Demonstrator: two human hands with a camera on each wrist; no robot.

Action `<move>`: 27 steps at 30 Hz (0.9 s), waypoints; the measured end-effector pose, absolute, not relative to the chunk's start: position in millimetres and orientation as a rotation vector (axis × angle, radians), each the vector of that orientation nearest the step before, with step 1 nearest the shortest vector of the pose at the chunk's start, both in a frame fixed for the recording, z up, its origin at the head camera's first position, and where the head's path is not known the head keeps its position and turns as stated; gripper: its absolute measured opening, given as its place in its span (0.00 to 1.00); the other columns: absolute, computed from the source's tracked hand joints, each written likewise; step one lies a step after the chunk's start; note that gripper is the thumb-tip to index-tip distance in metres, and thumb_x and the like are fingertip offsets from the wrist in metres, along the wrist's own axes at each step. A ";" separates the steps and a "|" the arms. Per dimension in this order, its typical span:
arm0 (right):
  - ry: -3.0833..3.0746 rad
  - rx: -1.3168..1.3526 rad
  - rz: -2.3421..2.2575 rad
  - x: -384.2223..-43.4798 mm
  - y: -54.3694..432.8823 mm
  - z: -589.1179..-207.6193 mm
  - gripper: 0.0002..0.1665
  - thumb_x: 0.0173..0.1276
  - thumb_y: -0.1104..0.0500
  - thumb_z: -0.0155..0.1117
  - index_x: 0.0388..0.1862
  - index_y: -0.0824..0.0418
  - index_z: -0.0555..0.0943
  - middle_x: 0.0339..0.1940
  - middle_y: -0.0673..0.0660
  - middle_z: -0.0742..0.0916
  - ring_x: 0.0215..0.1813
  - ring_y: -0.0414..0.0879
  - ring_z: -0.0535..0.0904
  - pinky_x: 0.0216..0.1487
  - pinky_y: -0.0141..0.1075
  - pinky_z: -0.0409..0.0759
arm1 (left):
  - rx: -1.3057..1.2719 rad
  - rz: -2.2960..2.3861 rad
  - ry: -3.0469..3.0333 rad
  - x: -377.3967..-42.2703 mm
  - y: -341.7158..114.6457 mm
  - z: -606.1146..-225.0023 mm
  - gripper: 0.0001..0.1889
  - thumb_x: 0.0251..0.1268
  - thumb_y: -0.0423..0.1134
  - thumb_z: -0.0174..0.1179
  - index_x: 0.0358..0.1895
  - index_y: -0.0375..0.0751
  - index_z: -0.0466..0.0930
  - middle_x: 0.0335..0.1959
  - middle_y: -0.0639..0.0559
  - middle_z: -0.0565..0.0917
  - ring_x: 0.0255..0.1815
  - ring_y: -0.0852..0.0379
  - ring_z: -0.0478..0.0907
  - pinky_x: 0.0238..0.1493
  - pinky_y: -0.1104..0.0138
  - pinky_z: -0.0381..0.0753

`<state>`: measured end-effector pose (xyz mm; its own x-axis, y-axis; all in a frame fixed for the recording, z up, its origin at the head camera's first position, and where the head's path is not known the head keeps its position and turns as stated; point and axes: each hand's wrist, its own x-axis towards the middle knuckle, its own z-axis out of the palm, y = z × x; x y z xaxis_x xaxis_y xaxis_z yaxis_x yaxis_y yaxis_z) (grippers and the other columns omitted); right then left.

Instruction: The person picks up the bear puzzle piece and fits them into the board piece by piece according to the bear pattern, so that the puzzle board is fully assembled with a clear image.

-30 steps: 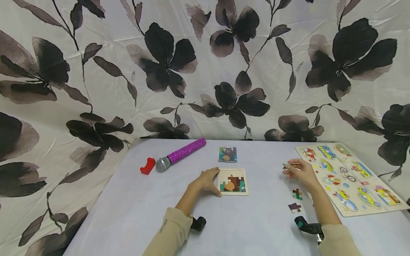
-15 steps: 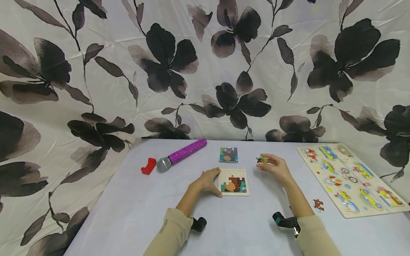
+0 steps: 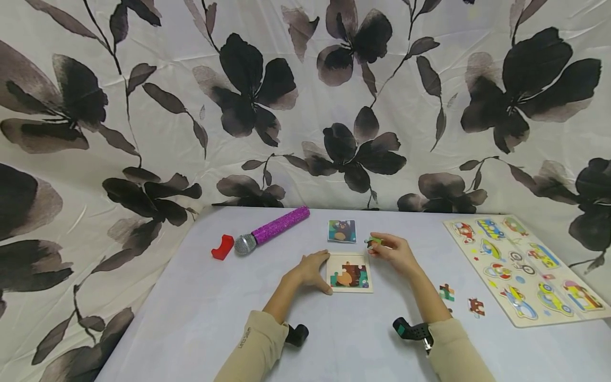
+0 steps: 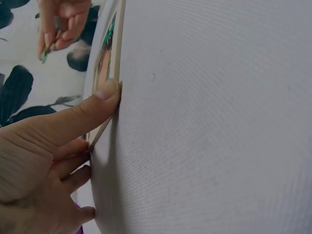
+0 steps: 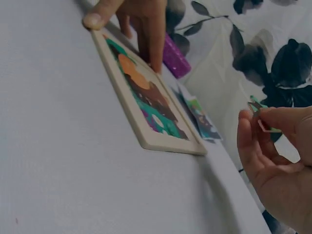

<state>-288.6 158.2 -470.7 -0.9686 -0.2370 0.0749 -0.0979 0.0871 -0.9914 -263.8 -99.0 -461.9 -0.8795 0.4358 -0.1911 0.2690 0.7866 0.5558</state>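
Observation:
A wooden jigsaw tray (image 3: 352,290) holding part of a bear picture lies on the table. My left hand (image 3: 307,271) grips it at the left side, thumb on the near corner (image 4: 108,89) and fingers toward the far edge. Just above and right of the tray's far right corner, my right hand (image 3: 397,257) pinches a small green-and-brown jigsaw piece (image 3: 374,242) between thumb and fingers. In the right wrist view this piece (image 5: 258,108) is held clear of the tray (image 5: 119,97). Behind the tray lies a bear picture card (image 3: 341,232).
Loose jigsaw pieces lie right of my right forearm, among them a green one (image 3: 446,292) and a brown one (image 3: 476,307); another is partly hidden. A large vehicle puzzle board (image 3: 517,278) fills the right side. A purple microphone (image 3: 281,225) and red block (image 3: 222,248) lie at left.
My right hand has moved left with the pinched piece, from beside the vehicle board to near the tray, uncovering loose pieces. My left hand has stayed on the tray.

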 end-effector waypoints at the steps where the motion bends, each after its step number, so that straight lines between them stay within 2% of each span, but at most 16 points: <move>1: 2.265 -0.339 -2.008 -288.5 156.0 -470.8 0.27 0.67 0.65 0.59 0.62 0.77 0.68 0.44 0.65 0.81 0.35 0.36 0.82 0.41 0.29 0.83 | 0.542 0.761 2.668 -263.9 -99.0 -461.8 0.51 0.37 0.43 0.78 0.68 0.30 0.60 0.71 0.39 0.60 0.72 0.40 0.54 0.69 0.40 0.45; 5: 2.332 -0.328 -1.979 -290.5 148.7 -473.3 0.28 0.65 0.64 0.62 0.61 0.76 0.69 0.40 0.63 0.84 0.33 0.36 0.81 0.38 0.29 0.83 | 0.537 0.761 2.667 -263.5 -98.9 -461.8 0.51 0.37 0.43 0.78 0.68 0.30 0.60 0.72 0.39 0.59 0.72 0.40 0.54 0.70 0.40 0.45; 15: 2.372 -0.441 -1.988 -299.1 125.9 -476.6 0.22 0.65 0.68 0.61 0.56 0.79 0.73 0.40 0.72 0.84 0.31 0.38 0.81 0.37 0.35 0.83 | 0.538 0.787 2.665 -264.3 -100.5 -464.4 0.52 0.36 0.44 0.79 0.68 0.31 0.61 0.72 0.40 0.59 0.72 0.40 0.54 0.70 0.41 0.43; 22: 2.405 -0.467 -1.882 -301.6 112.2 -478.8 0.24 0.63 0.68 0.62 0.57 0.76 0.73 0.45 0.71 0.83 0.39 0.44 0.81 0.39 0.30 0.80 | 0.536 0.783 2.669 -265.4 -101.7 -465.6 0.52 0.36 0.44 0.78 0.68 0.31 0.61 0.72 0.40 0.60 0.72 0.40 0.54 0.70 0.41 0.43; 27: 2.412 -0.449 -1.853 -303.5 108.0 -482.5 0.24 0.61 0.68 0.62 0.58 0.73 0.74 0.44 0.70 0.83 0.41 0.47 0.80 0.39 0.31 0.80 | 0.527 0.770 2.661 -266.0 -101.7 -465.0 0.53 0.37 0.45 0.78 0.69 0.32 0.60 0.72 0.41 0.59 0.73 0.41 0.53 0.71 0.42 0.43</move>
<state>-303.5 108.0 -482.5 -0.9553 -0.2687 0.1235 -0.1886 0.2318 -0.9543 -266.0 -101.7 -465.0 -0.8807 0.4299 -0.1987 0.2574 0.7866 0.5612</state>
